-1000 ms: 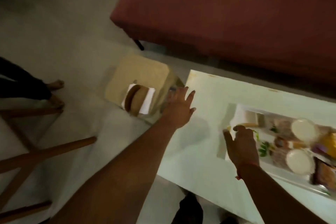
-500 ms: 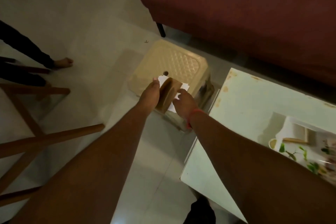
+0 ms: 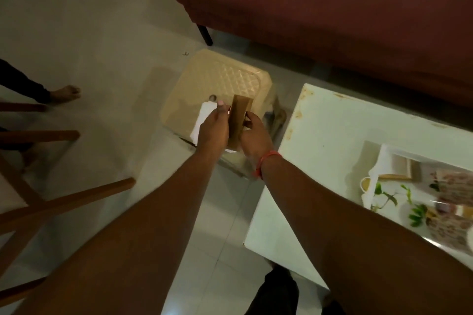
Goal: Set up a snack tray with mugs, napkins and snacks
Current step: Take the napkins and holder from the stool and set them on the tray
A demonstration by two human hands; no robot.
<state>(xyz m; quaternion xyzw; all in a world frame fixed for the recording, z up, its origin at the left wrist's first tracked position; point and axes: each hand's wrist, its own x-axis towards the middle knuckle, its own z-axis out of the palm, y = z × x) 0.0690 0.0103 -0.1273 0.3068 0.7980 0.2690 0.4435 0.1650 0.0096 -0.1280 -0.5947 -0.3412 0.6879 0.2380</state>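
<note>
A wooden napkin holder (image 3: 239,120) is gripped between two bare hands above a beige plastic stool (image 3: 225,84). The left hand (image 3: 213,126) is closed against the holder's left face, with its fingers laid over the white napkins (image 3: 202,120) that stick out on that side. The right hand (image 3: 253,133) is closed on the holder's right face, and a red thread (image 3: 263,163) is worn at its wrist. Whether the holder is touching the stool top cannot be told.

To the right, a white table (image 3: 314,140) is seen, with a white tray (image 3: 378,169) on its right part; a leaf pattern and blurred patterned items are seen on the tray. A dark red sofa (image 3: 332,7) is seen at the far side. Wooden chair legs (image 3: 64,202) are seen at the near left, and another person's bare foot (image 3: 65,92) is set on the pale floor at the left.
</note>
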